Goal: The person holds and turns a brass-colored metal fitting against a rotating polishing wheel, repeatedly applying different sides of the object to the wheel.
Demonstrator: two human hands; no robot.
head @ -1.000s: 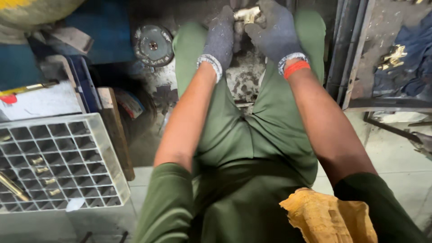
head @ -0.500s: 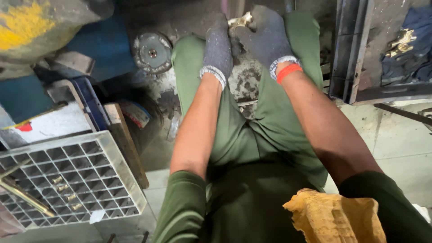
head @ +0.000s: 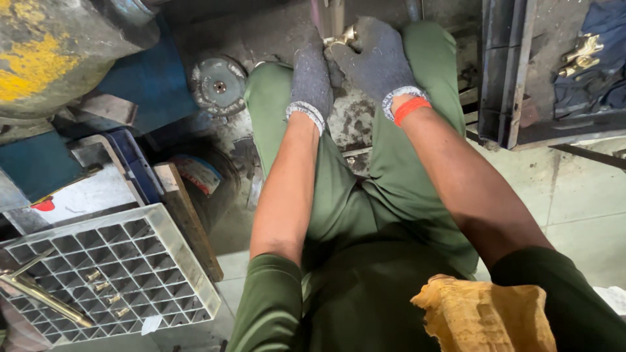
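While both forearms reach out between the knees, the gloved left hand [head: 312, 81] and right hand [head: 378, 62] pinch a small brass fitting [head: 343, 37], as they did half a second ago.

— What sort of place is this?
— A metal workshop. On the far left stands a heavy grey machine body [head: 45, 58] with chipped yellow paint, with a worn grinding disc [head: 218, 85] near it on the grimy floor.
— Anything else?
— A white gridded parts tray [head: 104, 277] holding small brass pieces on the near left, and brass fittings [head: 580, 52] at far right.
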